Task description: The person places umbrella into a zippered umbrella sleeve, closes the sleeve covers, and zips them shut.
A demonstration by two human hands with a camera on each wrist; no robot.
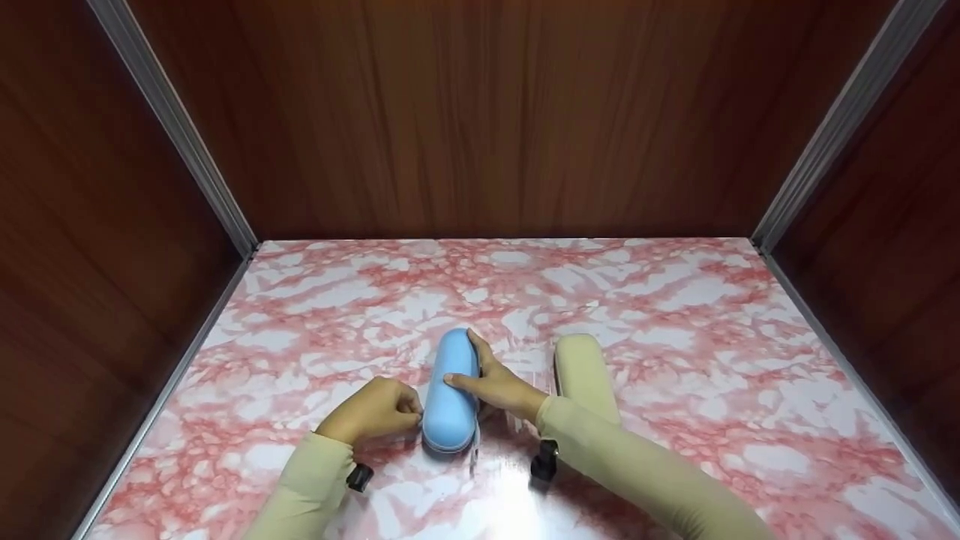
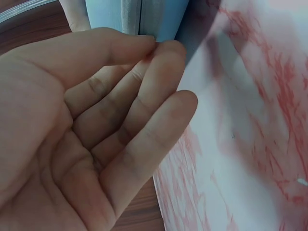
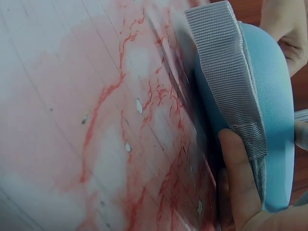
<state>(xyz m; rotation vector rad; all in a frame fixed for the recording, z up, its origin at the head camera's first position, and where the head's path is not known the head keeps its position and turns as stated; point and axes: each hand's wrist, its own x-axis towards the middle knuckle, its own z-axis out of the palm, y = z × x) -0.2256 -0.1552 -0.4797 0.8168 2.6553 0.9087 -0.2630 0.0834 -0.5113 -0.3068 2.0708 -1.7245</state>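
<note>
A light blue zip-up glasses case (image 1: pixel 451 397) with rounded ends lies on the table, slightly tilted. My right hand (image 1: pixel 499 386) grips it from the right, thumb over the top and fingers along the far side. In the right wrist view a grey webbing strap (image 3: pixel 224 72) runs along its side beside my fingers. My left hand (image 1: pixel 377 409) is at the case's left side. Its thumb and index fingertips pinch together at the grey zipper (image 2: pixel 140 17), and what lies between them is hidden.
A beige case (image 1: pixel 589 375) lies just right of my right wrist, partly behind the sleeve. The red and white marbled table (image 1: pixel 337 315) is enclosed by dark wood panels (image 1: pixel 480 120) at the back and both sides, with metal strips in the corners.
</note>
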